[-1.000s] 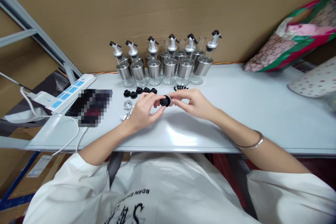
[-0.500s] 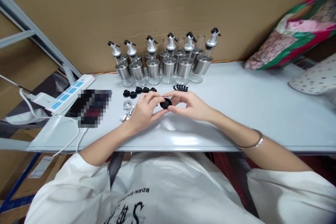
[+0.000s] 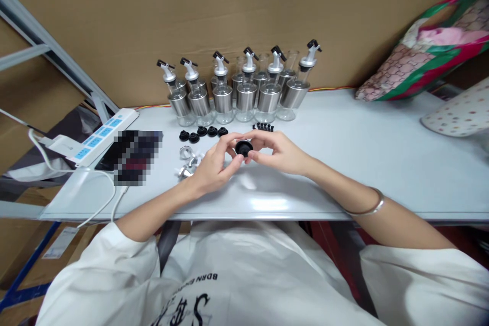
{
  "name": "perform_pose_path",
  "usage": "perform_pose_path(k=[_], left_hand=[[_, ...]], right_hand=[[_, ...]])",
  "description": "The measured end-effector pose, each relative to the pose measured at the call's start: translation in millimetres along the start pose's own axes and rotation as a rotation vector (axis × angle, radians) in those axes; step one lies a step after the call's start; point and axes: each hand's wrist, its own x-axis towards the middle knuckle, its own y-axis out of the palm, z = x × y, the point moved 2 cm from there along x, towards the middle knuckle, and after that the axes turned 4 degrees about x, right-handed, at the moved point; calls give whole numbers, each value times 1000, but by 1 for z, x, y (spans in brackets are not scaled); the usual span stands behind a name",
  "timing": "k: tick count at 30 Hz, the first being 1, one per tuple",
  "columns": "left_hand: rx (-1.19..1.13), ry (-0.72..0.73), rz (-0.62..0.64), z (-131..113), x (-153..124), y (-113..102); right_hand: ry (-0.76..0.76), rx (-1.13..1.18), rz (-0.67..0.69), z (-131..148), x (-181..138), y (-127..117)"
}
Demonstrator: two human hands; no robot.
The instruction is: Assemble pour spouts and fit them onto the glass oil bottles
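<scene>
My left hand (image 3: 214,165) and my right hand (image 3: 277,152) meet over the white table (image 3: 344,163), both pinching one small round black cap (image 3: 243,147) with a silver rim between their fingertips. Just behind the hands lies a row of black rubber plugs (image 3: 202,133) and a cluster of tiny black pieces (image 3: 263,126). Silver metal rings (image 3: 186,152) and a silver spout part (image 3: 185,171) lie left of my left hand. Several glass and steel dispenser bottles (image 3: 237,94) with pour spouts stand at the back.
A white power strip (image 3: 95,135) with cables and a blurred dark phone (image 3: 132,155) lie at the table's left. Patterned fabric bags (image 3: 428,51) rest at the right. A cardboard wall (image 3: 229,10) backs the table. My right wrist wears a silver bangle (image 3: 369,209).
Both hands have turned the black cap slightly between the fingertips, so its face now points more toward me. My left fingers have lifted and spread a little.
</scene>
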Motion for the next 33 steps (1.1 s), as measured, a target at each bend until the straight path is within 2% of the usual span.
perform_pose_path(k=[5, 10, 15, 21, 33], left_hand=[[-111, -26, 39, 1, -2, 2], [-124, -58, 63, -1, -1, 1], [-128, -33, 54, -1, -1, 2], [-225, -79, -20, 8, -8, 14], [-236, -162, -2, 9, -9, 17]], right_hand=[[-29, -22, 46, 1, -2, 2], [-11, -32, 60, 0, -2, 2], [-11, -18, 64, 1, -2, 1], [-4, -67, 83, -1, -1, 1], [-7, -108, 94, -2, -1, 3]])
